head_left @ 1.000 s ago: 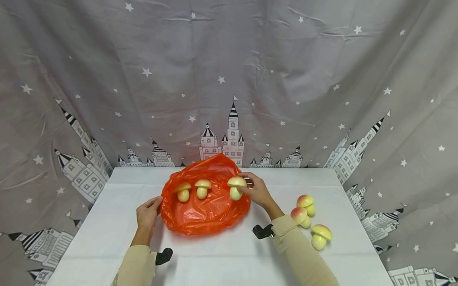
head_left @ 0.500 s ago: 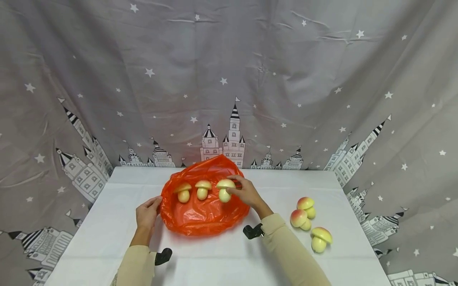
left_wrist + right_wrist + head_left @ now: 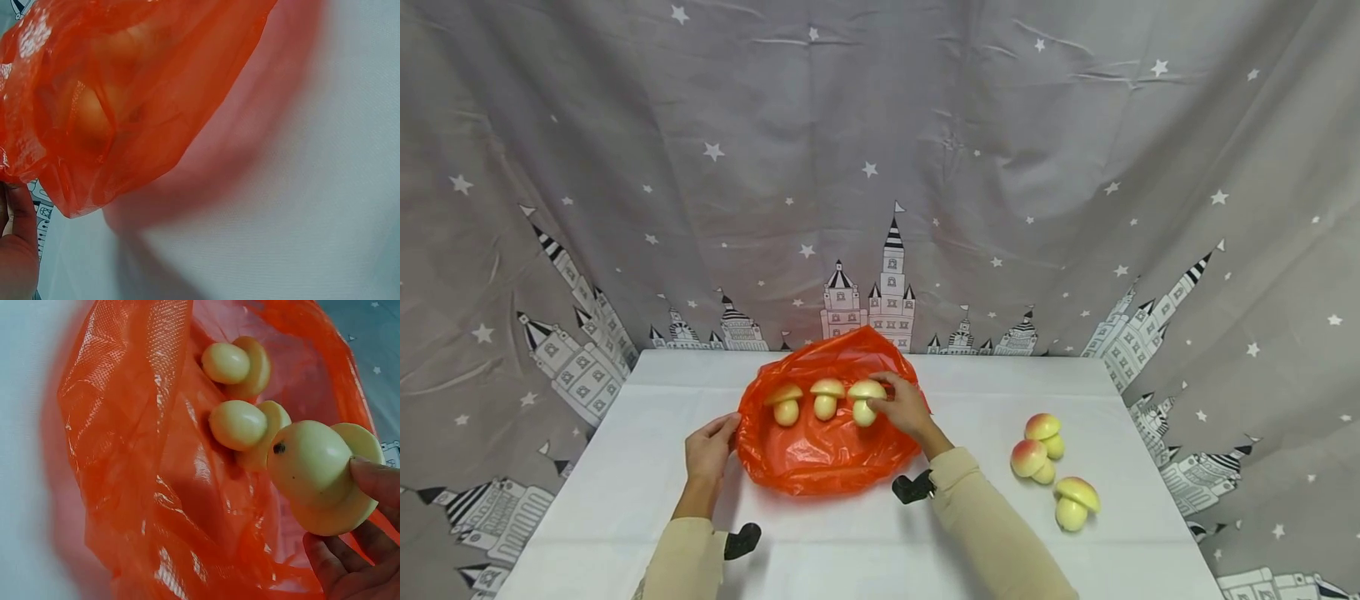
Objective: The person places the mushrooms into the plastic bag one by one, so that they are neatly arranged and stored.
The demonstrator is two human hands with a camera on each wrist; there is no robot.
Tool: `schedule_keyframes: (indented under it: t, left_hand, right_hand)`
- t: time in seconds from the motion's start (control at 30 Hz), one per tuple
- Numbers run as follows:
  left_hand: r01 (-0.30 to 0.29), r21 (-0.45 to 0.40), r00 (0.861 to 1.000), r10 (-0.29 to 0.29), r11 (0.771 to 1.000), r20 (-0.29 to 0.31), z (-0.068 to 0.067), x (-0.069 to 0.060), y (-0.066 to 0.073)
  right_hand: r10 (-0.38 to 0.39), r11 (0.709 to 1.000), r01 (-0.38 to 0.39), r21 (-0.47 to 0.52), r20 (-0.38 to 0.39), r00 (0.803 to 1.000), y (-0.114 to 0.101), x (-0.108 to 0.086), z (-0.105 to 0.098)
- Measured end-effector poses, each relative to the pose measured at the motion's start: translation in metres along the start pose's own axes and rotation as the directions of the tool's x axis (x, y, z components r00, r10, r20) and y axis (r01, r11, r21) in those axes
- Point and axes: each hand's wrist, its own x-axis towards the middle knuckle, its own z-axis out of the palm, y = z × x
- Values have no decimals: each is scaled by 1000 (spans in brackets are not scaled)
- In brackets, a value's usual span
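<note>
An orange-red plastic bag [image 3: 820, 477] lies with its mouth spread open. My left hand [image 3: 707, 450] pinches its left rim; in the left wrist view that hand [image 3: 17, 247] shows only partly, at the bag's edge. Inside the bag, two pale yellow toy mushrooms [image 3: 826, 400] [image 3: 236, 426] stand side by side toward the back. My right hand [image 3: 907, 410] grips a third toy mushroom [image 3: 864, 407] by its cap, thumb on one side and fingers on the other. This mushroom [image 3: 311, 465] is beside the other two, within the bag's opening; whether it touches the bottom, I cannot tell.
Three more toy mushrooms with reddish-yellow caps lie on the right of the white table [image 3: 842, 558]: one at the back [image 3: 1045, 433], one just before it [image 3: 1032, 461], one nearer the front [image 3: 1076, 503]. A grey curtain [image 3: 760, 167] with printed castles hangs behind.
My right hand has moved left with its mushroom, from the bag's right side to beside the other two. The left hand has stayed at the left rim.
</note>
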Motion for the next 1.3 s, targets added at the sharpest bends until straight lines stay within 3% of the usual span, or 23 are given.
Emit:
schedule_keyframes:
  t: [0.43, 0.9, 1.23, 1.3]
  left_hand:
    - [7, -19, 1000, -7, 1000, -2, -3, -1, -3]
    - [-16, -57, 1000, 17, 998, 18, 0, -1, -6]
    - [-25, -66, 1000, 26, 997, 13, -2, 1, -4]
    - [-25, -69, 1000, 25, 997, 10, -1, 0, -4]
  right_hand:
    - [133, 990, -133, -54, -5, 991, 7, 12, 18]
    - [149, 986, -151, -72, -32, 988, 23, 33, 16]
    - [215, 975, -216, -47, -29, 976, 28, 45, 20]
    - [192, 979, -193, -65, -33, 981, 29, 47, 20]
